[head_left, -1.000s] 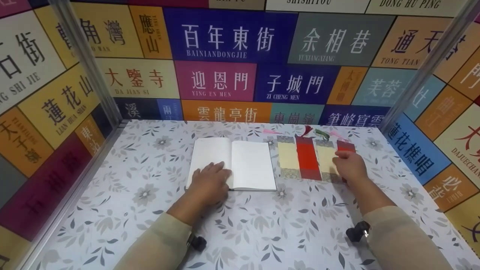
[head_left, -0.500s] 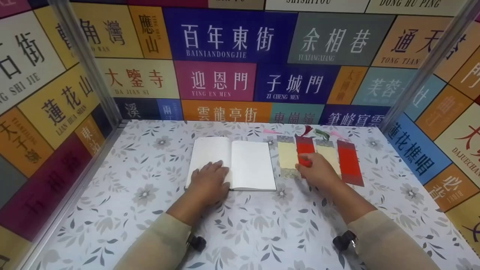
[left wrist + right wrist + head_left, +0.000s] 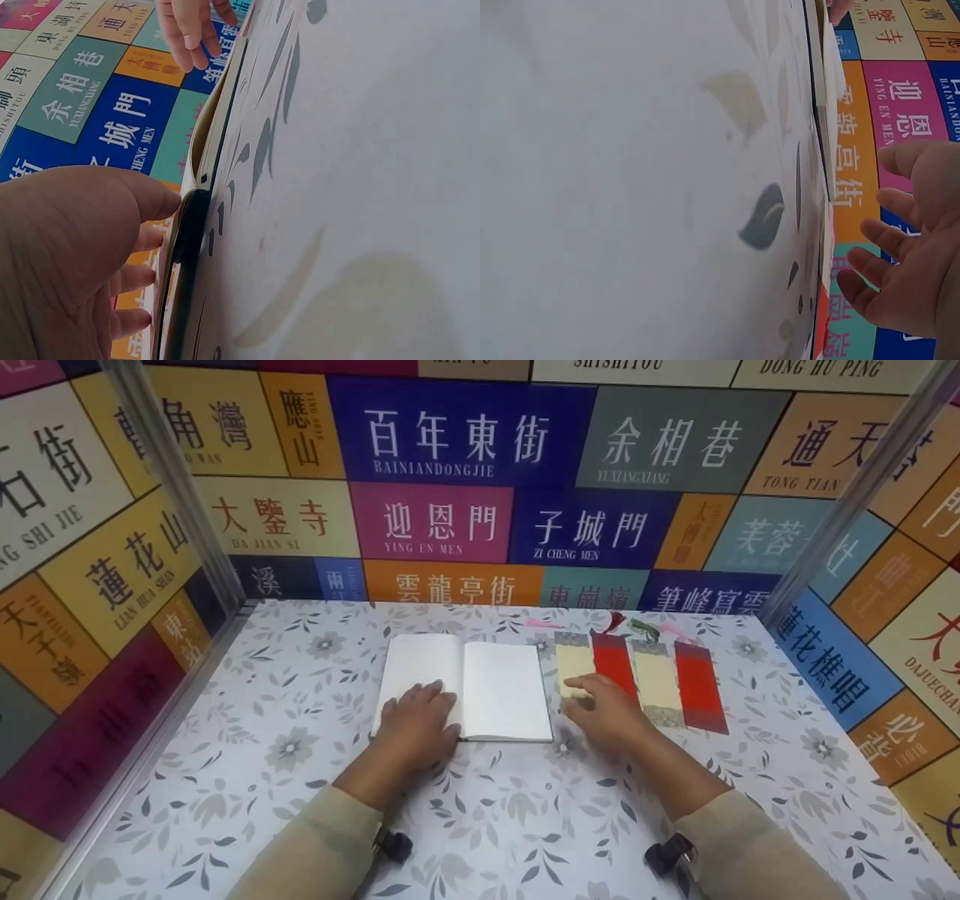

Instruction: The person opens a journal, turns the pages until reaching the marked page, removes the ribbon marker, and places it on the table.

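An open notebook with blank white pages lies on the table. My left hand rests on its left page, fingers extended; in the left wrist view the thumb lies by the book's near edge. Right of the notebook, bookmarks lie in a row: a cream one, a red one, another cream one and another red one. Over the lower part of the two leftmost hovers my right hand, partly hiding them. The right wrist view shows its fingers spread, loosely bent and holding nothing.
Tassels in pink, dark red and green lie beyond the bookmarks. A leaf-patterned cloth covers the table. Panels with printed signs enclose the back and sides.
My right hand has moved left along the row, from the far-right red bookmark to the leftmost cream one, uncovering the right-hand bookmarks. The left hand has stayed on the notebook.
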Tool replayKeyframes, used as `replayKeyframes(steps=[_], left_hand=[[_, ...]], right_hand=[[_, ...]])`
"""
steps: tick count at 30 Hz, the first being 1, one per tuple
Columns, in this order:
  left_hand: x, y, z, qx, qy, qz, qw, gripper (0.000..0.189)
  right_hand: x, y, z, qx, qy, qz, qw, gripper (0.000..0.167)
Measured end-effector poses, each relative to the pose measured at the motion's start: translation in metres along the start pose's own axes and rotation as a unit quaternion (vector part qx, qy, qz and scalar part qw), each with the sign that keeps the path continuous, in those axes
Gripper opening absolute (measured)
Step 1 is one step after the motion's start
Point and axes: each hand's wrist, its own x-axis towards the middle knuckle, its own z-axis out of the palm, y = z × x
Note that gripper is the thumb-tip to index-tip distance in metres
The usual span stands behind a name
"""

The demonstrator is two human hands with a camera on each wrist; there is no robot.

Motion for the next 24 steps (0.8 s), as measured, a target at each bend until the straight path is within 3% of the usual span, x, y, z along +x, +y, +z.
replayKeyframes(steps=[9, 18, 24], left_hand=[[0.000, 0.001, 0.000, 0.002, -0.006, -0.013, 0.9999, 0.062], [0.001, -0.001, -0.002, -0.004, -0.015, -0.029, 0.9995, 0.065], [0.000, -0.008, -0.008, -0.027, -0.022, -0.069, 0.9970, 0.067]], right_hand=[[-0.014, -0.014, 0.015, -0.038, -0.107, -0.051, 0.9923, 0.068], [-0.020, -0.019, 0.022, -0.094, -0.128, -0.079, 0.9842, 0.057], [-0.020, -0.019, 0.024, -0.111, -0.123, -0.081, 0.9829, 0.058]])
